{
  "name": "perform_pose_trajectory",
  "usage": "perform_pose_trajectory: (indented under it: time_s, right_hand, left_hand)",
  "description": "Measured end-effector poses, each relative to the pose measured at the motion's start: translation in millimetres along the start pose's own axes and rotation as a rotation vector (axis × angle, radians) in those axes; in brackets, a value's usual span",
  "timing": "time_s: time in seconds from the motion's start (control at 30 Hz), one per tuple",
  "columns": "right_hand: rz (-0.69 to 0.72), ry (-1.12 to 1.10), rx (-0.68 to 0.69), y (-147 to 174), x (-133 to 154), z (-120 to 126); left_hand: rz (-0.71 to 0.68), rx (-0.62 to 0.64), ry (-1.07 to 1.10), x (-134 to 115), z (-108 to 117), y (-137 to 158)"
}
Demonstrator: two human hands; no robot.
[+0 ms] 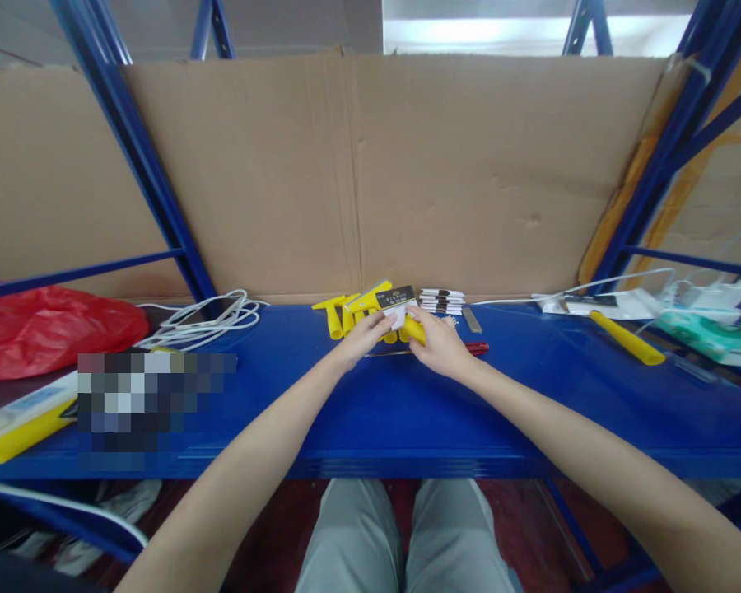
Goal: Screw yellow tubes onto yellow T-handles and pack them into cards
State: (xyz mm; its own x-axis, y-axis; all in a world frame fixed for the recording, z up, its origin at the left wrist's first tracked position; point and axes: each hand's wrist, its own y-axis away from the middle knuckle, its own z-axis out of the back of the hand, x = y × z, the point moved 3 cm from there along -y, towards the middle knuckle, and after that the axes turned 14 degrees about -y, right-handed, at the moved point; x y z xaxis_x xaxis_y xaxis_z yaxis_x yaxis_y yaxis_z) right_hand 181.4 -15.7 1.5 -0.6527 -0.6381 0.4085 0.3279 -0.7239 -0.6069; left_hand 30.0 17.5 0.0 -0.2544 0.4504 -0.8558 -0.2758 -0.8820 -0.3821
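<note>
Both my hands meet over the middle of the blue shelf, around a yellow T-shaped scraper (414,329) and a black-and-white card (396,298). My right hand (440,342) is closed round the scraper's yellow handle. With its fingers bent, my left hand (365,339) pinches at the card's lower edge; the fingers partly hide where card and scraper meet. Behind my left hand lie several more yellow scrapers (334,319), partly covered. Just beyond my right hand sit a stack of small white packets with dark bands (441,299), a grey metal strip (471,320) and a red-handled tool (478,348).
A cardboard wall (469,181) backs the blue shelf (370,420) between blue posts. To the left are a red plastic bag (55,329), coiled white cable (207,324) and a blurred-out patch. At right lie a yellow handle (626,338) and a green-white pack (710,336).
</note>
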Motion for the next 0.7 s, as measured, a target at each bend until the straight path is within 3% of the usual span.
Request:
perform_pose_trajectory:
  time_s: [0.13,0.27,0.4,0.5,0.7]
  right_hand:
    - [0.089,-0.061,0.034,0.6,1.0,0.6]
    - [0.093,-0.259,0.035,-2.2,-2.6,5.3]
    - [-0.003,-0.447,-0.058,-8.6,-16.4,10.7]
    - [-0.150,-0.571,-0.125,-13.0,-30.1,11.7]
    - [-0.382,-0.943,-0.021,-12.6,-33.9,7.3]
  left_hand:
    - [0.014,-0.042,0.017,2.2,3.5,-2.1]
    - [0.081,-0.170,0.109,7.9,10.4,-5.6]
    - [0.151,-0.247,0.197,13.3,15.3,-8.3]
    - [0.167,-0.255,0.215,14.3,17.0,-8.8]
    - [0.164,-0.276,0.218,12.8,17.8,-7.6]
